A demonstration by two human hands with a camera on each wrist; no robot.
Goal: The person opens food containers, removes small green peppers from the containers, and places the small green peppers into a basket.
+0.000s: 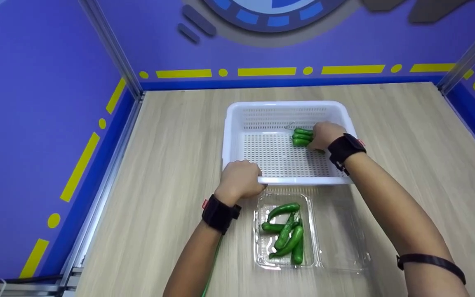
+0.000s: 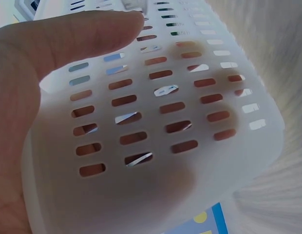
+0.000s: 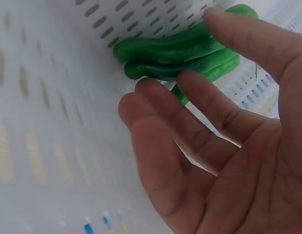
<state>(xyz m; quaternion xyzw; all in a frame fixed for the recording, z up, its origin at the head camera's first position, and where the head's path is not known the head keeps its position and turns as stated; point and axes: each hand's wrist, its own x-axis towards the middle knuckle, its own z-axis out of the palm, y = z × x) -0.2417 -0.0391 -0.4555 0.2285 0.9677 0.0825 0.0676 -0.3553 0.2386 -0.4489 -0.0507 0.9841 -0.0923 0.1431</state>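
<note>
A white perforated plastic basket (image 1: 291, 180) stands on the table. My left hand (image 1: 241, 178) grips its front left corner, the thumb (image 2: 92, 34) over the inside and the other fingers showing through the slots from behind. Inside the basket at the right, my right hand (image 1: 326, 135) holds several green peppers (image 1: 302, 142) between thumb and fingers. The right wrist view shows these peppers (image 3: 165, 48) side by side near the slotted wall, with the thumb (image 3: 238, 34) across them and a fingertip against the lower one.
In front of the basket lies a clear plastic clamshell box (image 1: 257, 251), its lid (image 1: 342, 239) folded out to the right. Several green peppers (image 1: 291, 241) lie in its left half. Blue walls (image 1: 204, 62) border the wooden table (image 1: 171, 136) at the back and sides.
</note>
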